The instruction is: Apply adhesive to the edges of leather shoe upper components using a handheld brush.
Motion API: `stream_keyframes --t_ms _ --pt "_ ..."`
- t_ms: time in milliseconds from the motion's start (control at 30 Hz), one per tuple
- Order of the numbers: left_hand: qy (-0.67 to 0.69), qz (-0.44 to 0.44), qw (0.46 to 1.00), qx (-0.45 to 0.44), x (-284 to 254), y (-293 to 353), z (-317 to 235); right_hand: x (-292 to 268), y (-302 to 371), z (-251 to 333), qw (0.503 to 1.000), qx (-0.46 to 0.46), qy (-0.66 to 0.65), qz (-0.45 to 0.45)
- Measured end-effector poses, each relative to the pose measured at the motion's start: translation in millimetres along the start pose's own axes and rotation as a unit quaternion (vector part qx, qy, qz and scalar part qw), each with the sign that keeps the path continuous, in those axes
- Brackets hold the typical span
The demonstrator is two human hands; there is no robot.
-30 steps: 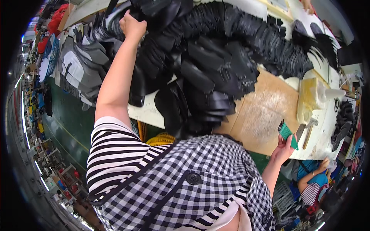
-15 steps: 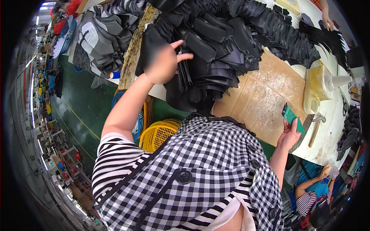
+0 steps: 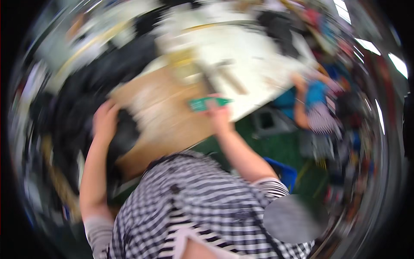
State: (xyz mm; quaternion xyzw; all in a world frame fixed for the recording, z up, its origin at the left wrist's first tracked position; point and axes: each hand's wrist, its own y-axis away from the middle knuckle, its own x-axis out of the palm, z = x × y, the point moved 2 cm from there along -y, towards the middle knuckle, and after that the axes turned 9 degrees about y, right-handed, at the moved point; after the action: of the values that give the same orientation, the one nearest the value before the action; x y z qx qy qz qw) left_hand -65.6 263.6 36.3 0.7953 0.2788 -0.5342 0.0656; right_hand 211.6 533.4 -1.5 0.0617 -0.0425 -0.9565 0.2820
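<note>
The picture is smeared by fast head motion. My left hand (image 3: 105,123) rests on a heap of black flat pieces (image 3: 123,136) at the left edge of a brown board (image 3: 159,110); whether it grips one is unclear. My right hand (image 3: 217,113) holds a small green flat tool (image 3: 202,104) over the board's right side. A checked and striped apron covers my chest below.
A white worktable (image 3: 258,73) stretches behind the board, with blurred tools on it. More black pieces (image 3: 64,112) are piled to the left. Another person in a blue top (image 3: 317,101) sits at the right. A blue bin (image 3: 284,172) stands on the green floor.
The view has swung hard to the right and blurred. My left hand dropped from the far pile to the black pieces beside the board. My right hand still holds the green tool.
</note>
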Motion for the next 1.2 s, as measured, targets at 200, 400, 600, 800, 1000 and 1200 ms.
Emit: stream_keyframes --t_ms 200,400,600,800,1000,1200 --pt "-0.018 0.011 0.998 -0.058 36.9 28.5 35.0 -72.4 28.9 11.2 0.986 0.029 -0.137 -0.092" --pt "-0.094 -0.063 0.993 0.032 31.9 30.9 6.1 -114.3 44.0 -9.2 0.968 0.018 -0.198 -0.155" --pt "-0.058 -0.055 0.997 -0.022 47.3 28.1 38.5 -104.0 40.8 -19.5 0.967 0.030 -0.210 -0.140" --pt "-0.105 -0.093 0.988 -0.058 29.5 14.8 0.9 -100.2 34.1 -8.5 0.978 0.015 -0.177 -0.108" --pt "0.304 -0.045 0.940 -0.147 -2.0 9.5 7.7 -114.6 36.6 -17.1 0.974 0.015 -0.191 -0.119" --pt "0.269 0.298 0.916 -0.006 4.2 -24.4 -41.5 -82.3 17.3 -27.4 0.973 0.060 -0.191 -0.112"
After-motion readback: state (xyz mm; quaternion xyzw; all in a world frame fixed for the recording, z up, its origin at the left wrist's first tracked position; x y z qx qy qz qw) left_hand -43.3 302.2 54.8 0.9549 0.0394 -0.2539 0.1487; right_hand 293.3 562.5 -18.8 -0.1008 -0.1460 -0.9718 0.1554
